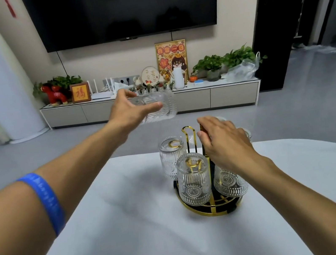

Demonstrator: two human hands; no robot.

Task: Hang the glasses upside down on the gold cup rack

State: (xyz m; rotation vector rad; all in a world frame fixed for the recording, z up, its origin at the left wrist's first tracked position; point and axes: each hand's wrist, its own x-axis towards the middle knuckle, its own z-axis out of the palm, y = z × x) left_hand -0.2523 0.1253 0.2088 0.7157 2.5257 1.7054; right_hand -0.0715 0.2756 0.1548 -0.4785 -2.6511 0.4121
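The gold cup rack [188,134] stands on a round gold-rimmed base [207,211] at the table's far middle. Three embossed clear glasses hang upside down on it: one at the back left [171,157], one in front [194,182], one at the right [230,183] partly behind my right wrist. More glass shows behind my right hand [223,140], which rests on the rack's top; what its fingers hold is hidden. My left hand [130,111] holds another ribbed glass [157,106] on its side in the air, above and left of the rack.
The white table [125,234] ends just behind the rack. Beyond lie grey floor, a low TV cabinet [152,103] with plants and ornaments, and a wall-mounted television [127,7]. A blue wristband [46,201] circles my left forearm.
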